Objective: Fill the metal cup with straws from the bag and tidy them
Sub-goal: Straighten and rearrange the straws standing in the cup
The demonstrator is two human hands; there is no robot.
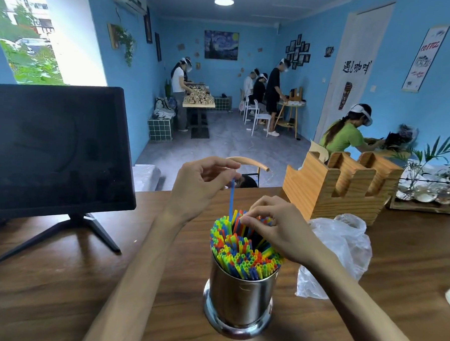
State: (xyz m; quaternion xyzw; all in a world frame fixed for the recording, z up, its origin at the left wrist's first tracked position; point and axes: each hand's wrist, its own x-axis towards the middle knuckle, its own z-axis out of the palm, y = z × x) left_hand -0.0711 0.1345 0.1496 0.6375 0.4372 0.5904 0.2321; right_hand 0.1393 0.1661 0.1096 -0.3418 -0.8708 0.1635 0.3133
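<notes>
Pinching 1 blue straw (232,196), left hand (199,184) frame centre; right hand (275,227) pinching straws (243,252) in metal cup (240,299).

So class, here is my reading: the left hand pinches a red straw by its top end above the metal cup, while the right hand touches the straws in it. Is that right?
Not quite. In the head view, the straw pinched by the left hand is blue, not red. The rest stands: it is held above the metal cup, and the right hand touches the straws in it.
</notes>
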